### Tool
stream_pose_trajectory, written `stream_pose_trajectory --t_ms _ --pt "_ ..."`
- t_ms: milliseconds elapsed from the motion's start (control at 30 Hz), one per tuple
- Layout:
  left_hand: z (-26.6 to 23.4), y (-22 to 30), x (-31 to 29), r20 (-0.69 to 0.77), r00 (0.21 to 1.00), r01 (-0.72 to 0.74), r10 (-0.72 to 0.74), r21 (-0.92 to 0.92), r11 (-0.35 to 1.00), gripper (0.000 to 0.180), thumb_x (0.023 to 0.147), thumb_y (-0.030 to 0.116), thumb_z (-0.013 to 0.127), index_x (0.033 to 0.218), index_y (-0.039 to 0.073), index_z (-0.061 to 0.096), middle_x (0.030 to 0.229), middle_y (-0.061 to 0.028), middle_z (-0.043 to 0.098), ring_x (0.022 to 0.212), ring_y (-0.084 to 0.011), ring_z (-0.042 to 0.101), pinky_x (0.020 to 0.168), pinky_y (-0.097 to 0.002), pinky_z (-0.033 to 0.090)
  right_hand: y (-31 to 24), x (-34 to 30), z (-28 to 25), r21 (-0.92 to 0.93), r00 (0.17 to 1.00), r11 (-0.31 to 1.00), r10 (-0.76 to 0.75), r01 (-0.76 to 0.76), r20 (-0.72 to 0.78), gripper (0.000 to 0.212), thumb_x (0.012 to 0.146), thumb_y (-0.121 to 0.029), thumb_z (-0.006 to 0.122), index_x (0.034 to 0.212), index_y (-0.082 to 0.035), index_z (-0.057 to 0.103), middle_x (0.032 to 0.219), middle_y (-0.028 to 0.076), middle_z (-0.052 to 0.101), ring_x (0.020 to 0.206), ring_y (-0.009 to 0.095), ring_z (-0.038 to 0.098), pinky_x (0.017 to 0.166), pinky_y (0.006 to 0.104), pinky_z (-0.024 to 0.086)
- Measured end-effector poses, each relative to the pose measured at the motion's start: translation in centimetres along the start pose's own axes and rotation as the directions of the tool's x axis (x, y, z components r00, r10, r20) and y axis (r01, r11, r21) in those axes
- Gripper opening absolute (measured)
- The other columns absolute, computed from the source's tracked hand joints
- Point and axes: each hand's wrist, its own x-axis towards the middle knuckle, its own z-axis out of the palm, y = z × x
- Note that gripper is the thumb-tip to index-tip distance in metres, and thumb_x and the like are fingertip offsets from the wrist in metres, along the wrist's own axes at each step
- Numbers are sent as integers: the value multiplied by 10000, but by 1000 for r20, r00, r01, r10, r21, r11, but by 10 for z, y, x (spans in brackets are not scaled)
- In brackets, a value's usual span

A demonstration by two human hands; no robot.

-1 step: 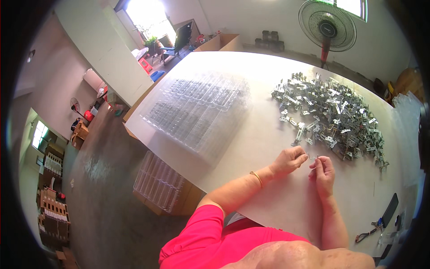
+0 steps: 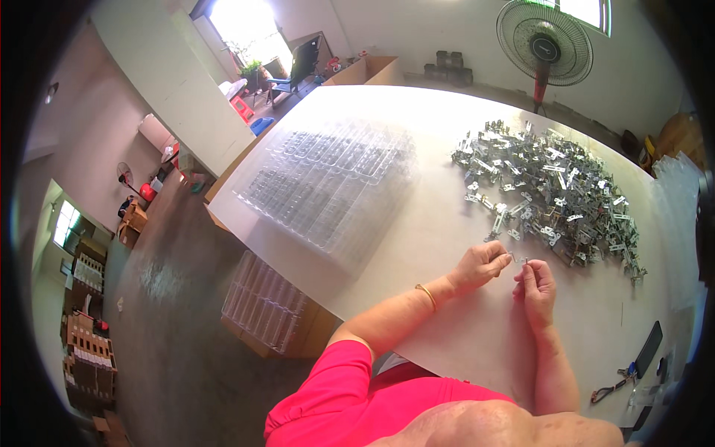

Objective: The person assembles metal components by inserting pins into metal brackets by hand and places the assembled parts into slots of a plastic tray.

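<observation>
My left hand [image 2: 480, 267], with a gold bangle [image 2: 427, 297] on its wrist, is closed in a pinch just in front of the metal heap. A small shiny metal part [image 2: 512, 256] pokes out at its fingertips. Close beside it, a narrow gap away, my right hand [image 2: 538, 289] also pinches a small metal bit [image 2: 526, 261]. The shape of both pieces is too small to make out. Beyond the hands lies a big loose pile of silvery metal brackets [image 2: 555, 190], a few of them strayed to its near edge.
On the white table [image 2: 439, 357], stacked clear plastic trays [image 2: 320, 186] stand to the left. More trays [image 2: 261, 302] fill a carton below the left edge. A phone [image 2: 649, 348] and keys [image 2: 624, 370] lie at right, near clear plastic bags [image 2: 678, 201]. A fan [image 2: 545, 49] stands behind.
</observation>
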Motion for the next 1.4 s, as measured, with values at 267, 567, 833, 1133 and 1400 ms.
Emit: stream_pose_trajectory --t_ms 267,567,833,1133,1400 --pt "-2 9 0 58 997 56 -51 -86 995 229 1002 246 590 897 44 615 662 32 574 558 -21 443 492 -210 359 -4 -2 2 -97 1000 995 13 -11 24 82 1003 -176 590 1025 -99 607 700 -27 570 510 32 477 442 189 391" --pt "-2 7 0 81 996 44 -38 -75 996 217 997 225 597 886 40 617 663 35 568 590 -28 475 511 -214 378 -8 -3 1 -87 999 996 39 -37 19 73 1003 -158 585 1030 -93 603 717 -26 567 520 31 482 441 193 398" --pt "1 1 -2 96 994 -55 49 62 997 208 982 196 620 862 27 613 651 36 534 608 -37 469 527 -239 397 1 1 -2 -26 999 1000 2 -1 41 99 1013 -74 531 1090 -34 577 881 28 640 721 98 645 658 247 561" --pt "3 -5 -3 75 990 -130 121 128 983 203 967 179 638 853 16 595 656 9 537 622 -60 458 536 -270 407 -18 2 -5 140 976 974 158 -178 147 247 989 -3 433 1210 24 540 1073 98 640 971 170 673 865 307 577" --pt "3 -5 -2 92 982 -180 165 194 964 218 947 191 661 850 13 580 657 -70 566 608 -105 484 549 -312 434 -19 6 -14 238 945 929 231 -285 230 224 1000 -108 485 1178 -1 567 1074 95 643 977 198 679 862 338 578"
